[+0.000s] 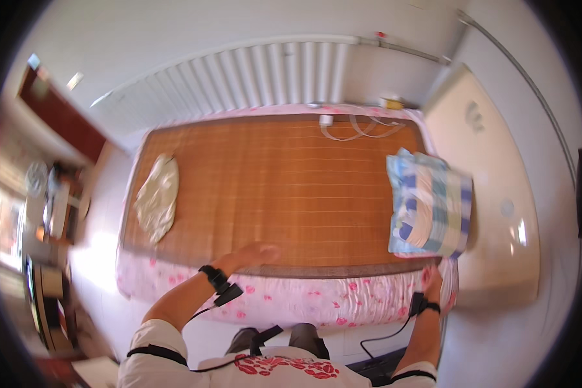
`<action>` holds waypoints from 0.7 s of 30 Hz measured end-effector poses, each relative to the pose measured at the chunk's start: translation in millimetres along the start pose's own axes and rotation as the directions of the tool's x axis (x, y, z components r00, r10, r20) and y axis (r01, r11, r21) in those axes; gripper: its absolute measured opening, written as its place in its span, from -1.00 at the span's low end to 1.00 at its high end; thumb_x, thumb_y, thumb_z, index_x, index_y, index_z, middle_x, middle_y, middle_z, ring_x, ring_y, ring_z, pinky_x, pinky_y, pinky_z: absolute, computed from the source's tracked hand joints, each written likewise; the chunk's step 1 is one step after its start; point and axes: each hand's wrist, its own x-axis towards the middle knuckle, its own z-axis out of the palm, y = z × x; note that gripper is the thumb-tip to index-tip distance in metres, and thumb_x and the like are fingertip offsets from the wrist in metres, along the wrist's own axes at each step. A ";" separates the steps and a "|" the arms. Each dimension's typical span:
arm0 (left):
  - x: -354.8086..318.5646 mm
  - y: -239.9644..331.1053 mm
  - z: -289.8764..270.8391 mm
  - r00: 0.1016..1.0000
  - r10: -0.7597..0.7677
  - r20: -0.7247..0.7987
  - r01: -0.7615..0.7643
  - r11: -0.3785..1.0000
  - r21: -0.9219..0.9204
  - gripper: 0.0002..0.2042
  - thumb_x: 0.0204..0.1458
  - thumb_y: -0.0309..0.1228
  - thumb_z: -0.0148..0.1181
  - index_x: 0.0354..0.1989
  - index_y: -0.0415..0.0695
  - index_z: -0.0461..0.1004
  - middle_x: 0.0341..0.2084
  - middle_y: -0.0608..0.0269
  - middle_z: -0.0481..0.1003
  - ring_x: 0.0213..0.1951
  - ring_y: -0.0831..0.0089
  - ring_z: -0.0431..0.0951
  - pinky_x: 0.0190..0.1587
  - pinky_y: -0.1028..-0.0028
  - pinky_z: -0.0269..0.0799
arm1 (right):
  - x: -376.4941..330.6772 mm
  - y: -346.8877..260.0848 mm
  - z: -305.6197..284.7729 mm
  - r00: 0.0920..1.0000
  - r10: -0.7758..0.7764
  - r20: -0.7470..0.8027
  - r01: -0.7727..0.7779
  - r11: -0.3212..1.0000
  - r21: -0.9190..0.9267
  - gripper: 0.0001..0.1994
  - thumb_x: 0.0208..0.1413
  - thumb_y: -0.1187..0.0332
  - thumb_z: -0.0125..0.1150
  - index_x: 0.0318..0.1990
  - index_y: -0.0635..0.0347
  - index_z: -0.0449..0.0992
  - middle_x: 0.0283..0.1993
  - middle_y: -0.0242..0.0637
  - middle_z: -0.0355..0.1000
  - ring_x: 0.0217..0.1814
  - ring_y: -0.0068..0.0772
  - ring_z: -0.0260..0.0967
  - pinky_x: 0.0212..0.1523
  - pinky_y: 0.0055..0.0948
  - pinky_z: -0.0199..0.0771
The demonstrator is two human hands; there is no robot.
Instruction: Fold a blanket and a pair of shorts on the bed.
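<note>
A brown woven sleeping mat (271,187) covers a bed with a pink floral sheet (291,301). Over the mat's near edge, my left hand (258,253) reaches forward with its fingers stretched out, slightly blurred and holding nothing I can see. My right hand (431,279) is at the bed's near right corner, just below the pillows; blur hides how its fingers are set and whether they touch the sheet. A blue and white checked pillow (443,207) lies on a light blue pillow (398,242) at the right end. A crumpled cream cloth (158,197) rests on the mat's left end.
A white radiator (258,74) runs along the wall behind the bed. A white strap or cable (343,137) curls on the mat's far edge, near a small yellow box (392,103). The cream headboard (491,194) stands at the right. Cables run from both my wrist bands.
</note>
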 end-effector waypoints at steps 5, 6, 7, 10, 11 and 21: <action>-210.2 -172.1 46.7 0.862 -0.439 -0.255 0.273 0.824 -0.497 -0.77 -0.06 -0.36 -0.06 -0.22 -0.15 0.35 -0.34 0.25 0.43 -0.32 0.47 0.42 -0.30 0.42 0.33 | 11.7 86.2 -16.0 0.905 0.426 0.007 -0.409 0.873 -0.266 -0.88 -0.09 0.34 0.00 -0.60 0.09 0.30 -0.67 -0.41 0.27 -0.64 -0.55 0.23 -0.67 -0.61 0.23; -257.7 -180.2 50.3 0.803 -0.500 -0.323 0.258 0.781 -0.569 -0.81 -0.10 -0.45 -0.05 -0.28 -0.15 0.37 -0.36 0.24 0.42 -0.36 0.48 0.43 -0.36 0.41 0.35 | -10.2 94.4 6.3 0.902 0.430 0.048 -0.389 0.855 -0.341 -0.90 -0.09 0.32 0.01 -0.54 0.08 0.31 -0.61 -0.39 0.31 -0.61 -0.55 0.25 -0.68 -0.60 0.23; -303.9 -196.1 59.0 0.692 -0.609 -0.387 0.210 0.684 -0.699 -0.80 -0.09 -0.46 -0.07 -0.25 -0.14 0.35 -0.35 0.25 0.42 -0.35 0.48 0.43 -0.36 0.43 0.34 | -19.3 103.9 28.6 0.890 0.454 0.052 -0.393 0.818 -0.420 -0.91 -0.08 0.32 0.01 -0.51 0.08 0.31 -0.60 -0.38 0.31 -0.59 -0.54 0.26 -0.66 -0.60 0.24; -409.0 -221.7 84.8 0.341 -0.836 -0.430 0.148 0.499 -0.854 -0.75 -0.02 -0.32 -0.15 -0.18 -0.13 0.29 -0.31 0.27 0.42 -0.28 0.44 0.42 -0.28 0.43 0.29 | -51.9 135.7 90.3 0.855 0.502 0.129 -0.362 0.757 -0.544 -0.92 -0.06 0.32 0.01 -0.46 0.08 0.32 -0.58 -0.37 0.31 -0.57 -0.53 0.27 -0.62 -0.60 0.25; -429.7 -220.0 90.4 0.221 -0.894 -0.391 0.127 0.423 -0.897 -0.75 -0.04 -0.31 -0.12 -0.20 -0.13 0.29 -0.31 0.24 0.41 -0.27 0.41 0.42 -0.27 0.41 0.28 | -67.0 144.6 112.8 0.833 0.519 0.191 -0.342 0.755 -0.559 -0.91 -0.05 0.32 0.00 -0.44 0.09 0.32 -0.57 -0.37 0.31 -0.56 -0.53 0.27 -0.59 -0.60 0.26; -564.0 -339.0 168.0 0.183 -0.973 -0.139 -0.103 0.122 -0.987 -0.75 -0.06 -0.30 -0.09 -0.26 -0.17 0.31 -0.39 0.13 0.42 -0.29 0.30 0.43 -0.23 0.32 0.29 | -307.7 277.4 303.3 0.677 0.629 0.383 0.050 0.480 -0.876 -0.84 -0.01 0.35 -0.06 -0.25 0.14 0.31 -0.51 -0.32 0.31 -0.55 -0.52 0.26 -0.58 -0.57 0.27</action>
